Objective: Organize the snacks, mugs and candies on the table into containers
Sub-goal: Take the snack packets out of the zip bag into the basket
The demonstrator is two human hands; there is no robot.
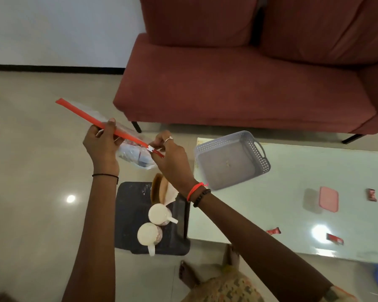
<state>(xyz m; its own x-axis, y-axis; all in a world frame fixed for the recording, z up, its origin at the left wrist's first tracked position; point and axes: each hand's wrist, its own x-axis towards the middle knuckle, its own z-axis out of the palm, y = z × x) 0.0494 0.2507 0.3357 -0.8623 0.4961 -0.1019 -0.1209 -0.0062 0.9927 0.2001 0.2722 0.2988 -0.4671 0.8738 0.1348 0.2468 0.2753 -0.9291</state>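
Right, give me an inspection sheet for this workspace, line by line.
Surface: pale glass table, glossy.
Job's things: clear zip bag with red strip, held aloft; grey perforated plastic basket, pink flat lid, small red candy wrappers on table; two white mugs on dark low stool.
Clutter: unclear brown item beside mugs.
Hands: left hand grips the strip; right hand pinches white slider.
Cables: nothing seen.
Surroundings: red fabric sofa, tiled floor.

No legible text in view. White print on the small red candy wrappers (371,194) lying on the pale glass table (292,171) is too small to read. Blue-and-white packets inside the clear plastic zip bag (138,156) have blurred printing. No readable mark on the bag's white slider tab (150,147).
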